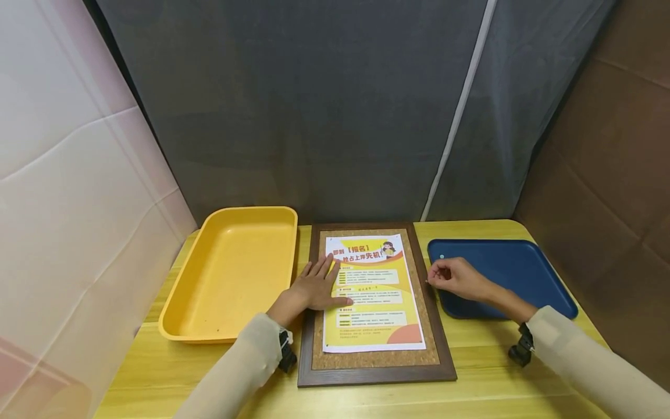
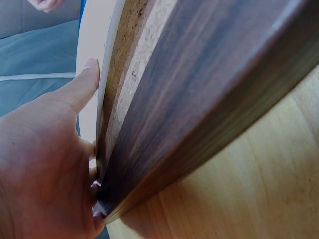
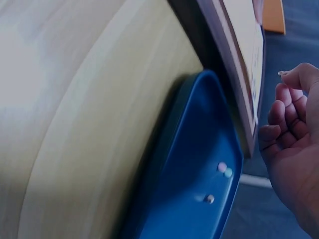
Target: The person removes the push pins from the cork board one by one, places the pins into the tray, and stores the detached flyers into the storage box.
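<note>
A printed poster (image 1: 374,337) in yellow, white and orange lies on a cork board (image 1: 377,361) with a dark wooden frame (image 1: 377,377). My left hand (image 1: 317,285) rests with spread fingers on the poster's left edge and the frame. Beside the right side of the frame, my right hand (image 1: 458,278) pinches a small pale push pin (image 3: 280,73) between thumb and index finger, its shape mostly hidden. Small dark dots show at some poster corners. In the right wrist view, a pink pin (image 3: 222,167), a pale green pin (image 3: 228,173) and a silvery pin (image 3: 210,199) lie in the blue tray (image 3: 174,144).
A deep yellow tray (image 1: 235,279) stands left of the board on the wooden table (image 1: 487,372). The blue tray lies to the right, partly under my right hand. Behind the table hangs a dark grey curtain (image 1: 314,116), with a pale wall (image 1: 78,174) left and a brown one (image 1: 602,174) right.
</note>
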`<state>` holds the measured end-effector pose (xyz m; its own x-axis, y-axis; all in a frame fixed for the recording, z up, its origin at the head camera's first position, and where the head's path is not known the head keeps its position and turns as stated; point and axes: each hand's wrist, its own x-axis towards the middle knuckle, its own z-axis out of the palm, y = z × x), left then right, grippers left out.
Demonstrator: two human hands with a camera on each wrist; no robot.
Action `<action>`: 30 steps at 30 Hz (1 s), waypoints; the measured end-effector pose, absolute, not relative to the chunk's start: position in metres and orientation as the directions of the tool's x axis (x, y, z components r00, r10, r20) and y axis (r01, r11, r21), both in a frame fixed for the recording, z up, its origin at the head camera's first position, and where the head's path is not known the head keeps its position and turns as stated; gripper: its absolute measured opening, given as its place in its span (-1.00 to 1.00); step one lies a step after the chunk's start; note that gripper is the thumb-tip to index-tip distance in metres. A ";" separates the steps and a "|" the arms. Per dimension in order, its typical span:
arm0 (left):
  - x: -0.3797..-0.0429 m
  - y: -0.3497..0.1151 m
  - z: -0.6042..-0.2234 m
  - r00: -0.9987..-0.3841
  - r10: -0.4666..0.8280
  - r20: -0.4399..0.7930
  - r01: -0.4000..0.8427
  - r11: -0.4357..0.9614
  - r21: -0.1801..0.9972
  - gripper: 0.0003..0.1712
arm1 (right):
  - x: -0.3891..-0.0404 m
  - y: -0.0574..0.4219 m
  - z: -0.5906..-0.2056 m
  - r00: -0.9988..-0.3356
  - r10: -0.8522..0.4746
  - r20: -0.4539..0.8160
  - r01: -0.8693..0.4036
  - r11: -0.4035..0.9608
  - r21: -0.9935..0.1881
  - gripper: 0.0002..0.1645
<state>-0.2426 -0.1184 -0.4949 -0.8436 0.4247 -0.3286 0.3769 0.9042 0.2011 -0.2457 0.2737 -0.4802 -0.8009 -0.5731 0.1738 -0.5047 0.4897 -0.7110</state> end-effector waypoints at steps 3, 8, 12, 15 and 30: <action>-0.241 -0.118 -0.493 -0.842 0.428 -0.328 0.379 0.903 0.205 0.35 | -0.248 0.282 -0.483 -0.810 -0.561 0.173 -0.498 0.501 -0.708 -0.89; -0.237 -0.115 -0.487 -0.845 0.412 -0.341 0.376 0.911 0.169 0.28 | -0.252 0.295 -0.489 -0.833 -0.532 0.155 -0.479 0.551 -0.683 -0.86; -0.235 -0.115 -0.481 -0.844 0.415 -0.340 0.377 0.910 0.172 0.27 | -0.255 0.304 -0.494 -0.843 -0.519 0.145 -0.473 0.583 -0.660 -0.83; -0.238 -0.116 -0.487 -0.841 0.421 -0.340 0.380 0.907 0.181 0.29 | -0.258 0.309 -0.498 -0.848 -0.508 0.148 -0.472 0.601 -0.645 -0.84; -0.243 -0.118 -0.494 -0.839 0.431 -0.333 0.380 0.901 0.209 0.34 | -0.262 0.323 -0.507 -0.864 -0.486 0.134 -0.462 0.657 -0.596 -0.85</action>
